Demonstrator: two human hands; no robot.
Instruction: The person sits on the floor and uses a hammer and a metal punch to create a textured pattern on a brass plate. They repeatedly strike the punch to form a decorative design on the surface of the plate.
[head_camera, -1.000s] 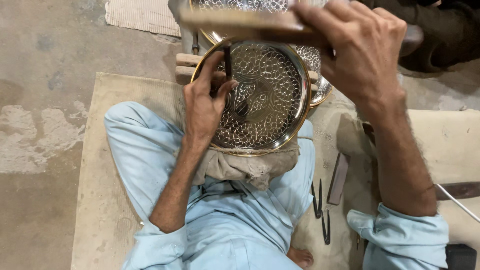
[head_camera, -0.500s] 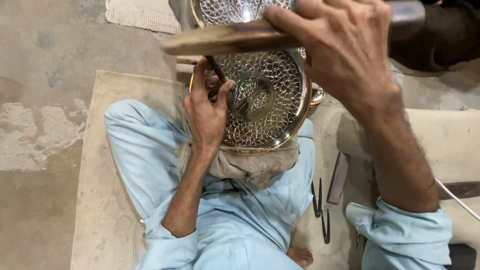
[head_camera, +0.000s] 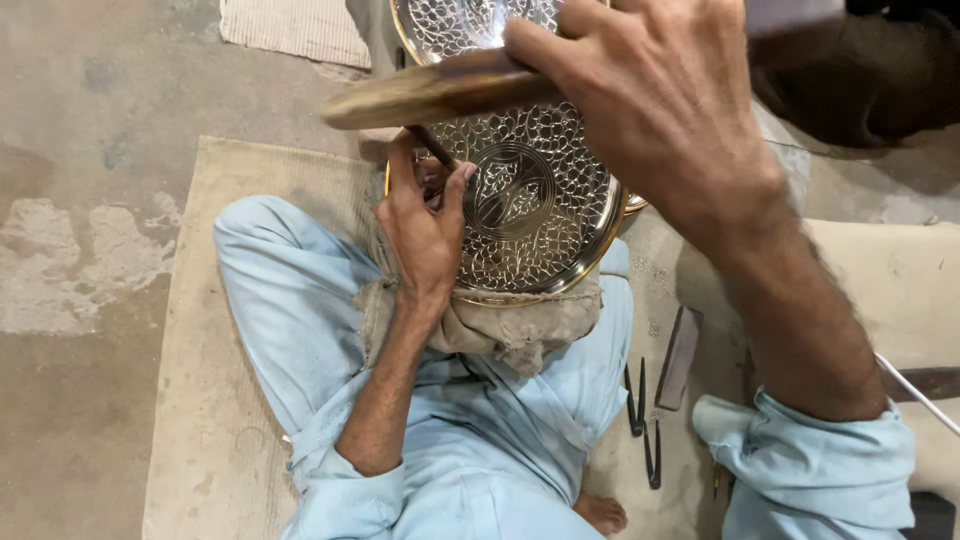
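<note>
A round brass plate (head_camera: 545, 225) with pierced lattice work and a round centre motif rests on a cloth pad in my lap. My left hand (head_camera: 425, 225) grips a thin dark chisel (head_camera: 432, 148), its tip on the plate's left part. My right hand (head_camera: 660, 100) is raised close to the camera above the plate and holds a wooden mallet handle (head_camera: 430, 95) lying crosswise. A second pierced plate (head_camera: 455, 25) lies behind the first.
I sit cross-legged in light blue clothes on a beige mat (head_camera: 200, 400) over a concrete floor. Dark metal tools (head_camera: 645, 420) and a flat file (head_camera: 680, 345) lie on the mat at my right knee. A woven cloth (head_camera: 295, 30) lies at the far left.
My right hand with the mallet has risen and come nearer the camera. My left hand keeps the chisel on the plate, shifted slightly.
</note>
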